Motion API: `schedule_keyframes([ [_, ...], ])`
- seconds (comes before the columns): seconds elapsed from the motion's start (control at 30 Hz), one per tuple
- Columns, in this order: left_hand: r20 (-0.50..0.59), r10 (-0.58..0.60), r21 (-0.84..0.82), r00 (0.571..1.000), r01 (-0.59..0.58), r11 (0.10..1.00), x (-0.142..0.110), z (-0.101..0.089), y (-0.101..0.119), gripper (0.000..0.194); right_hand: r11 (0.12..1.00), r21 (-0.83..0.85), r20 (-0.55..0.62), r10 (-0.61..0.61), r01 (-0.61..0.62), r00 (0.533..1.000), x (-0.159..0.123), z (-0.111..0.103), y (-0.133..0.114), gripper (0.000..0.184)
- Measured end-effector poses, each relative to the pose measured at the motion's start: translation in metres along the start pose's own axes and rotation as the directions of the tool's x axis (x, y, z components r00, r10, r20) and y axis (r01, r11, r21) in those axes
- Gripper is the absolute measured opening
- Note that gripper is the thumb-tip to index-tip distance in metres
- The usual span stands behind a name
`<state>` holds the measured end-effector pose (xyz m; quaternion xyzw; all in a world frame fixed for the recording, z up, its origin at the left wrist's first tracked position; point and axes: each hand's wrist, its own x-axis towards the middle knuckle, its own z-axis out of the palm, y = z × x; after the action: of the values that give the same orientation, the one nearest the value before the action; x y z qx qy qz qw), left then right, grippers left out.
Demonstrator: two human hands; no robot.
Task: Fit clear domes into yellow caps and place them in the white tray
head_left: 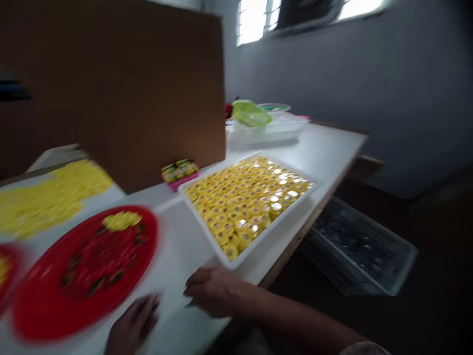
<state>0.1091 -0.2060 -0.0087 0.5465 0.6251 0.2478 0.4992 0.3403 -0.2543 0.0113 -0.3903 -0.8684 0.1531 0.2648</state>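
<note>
1. Tray, white plastic [201,228], x1, heaped w/ yellow caps [247,197], too many to count; near corner just past R hand [212,292].
2. R hand: fingers curled, blurred, beside tray; grip can't be told.
3. L hand [133,324]: blurred, near red plate [84,276]; grip can't be told.
4. Red plates x2: one w/ small yellow heap [121,221]; other plate [5,276] cut off at frame edge.
5. White table [328,148]: open strip btwn red plate and tray; tray close to table's R edge.
</note>
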Motion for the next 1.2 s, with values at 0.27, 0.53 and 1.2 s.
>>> schedule_keyframes([
  [0.27,-0.097,0.081,-0.483,0.992,-0.118,0.868,-0.013,-0.055,-0.027,0.038,0.977,0.137,0.092,0.154,-0.166,0.984,0.011,0.047,-0.024,0.016],
  [0.53,-0.181,0.044,-0.318,0.982,-0.101,0.943,-0.044,-0.068,-0.054,0.037,0.98,0.016,0.343,-0.193,0.199,0.919,0.046,0.075,-0.066,0.009],
  [1.2,-0.198,0.346,-0.079,0.917,-0.367,0.927,-0.034,-0.041,-0.009,0.019,0.221,0.941,0.106,0.531,-0.258,0.841,0.092,0.085,-0.039,0.026],
])
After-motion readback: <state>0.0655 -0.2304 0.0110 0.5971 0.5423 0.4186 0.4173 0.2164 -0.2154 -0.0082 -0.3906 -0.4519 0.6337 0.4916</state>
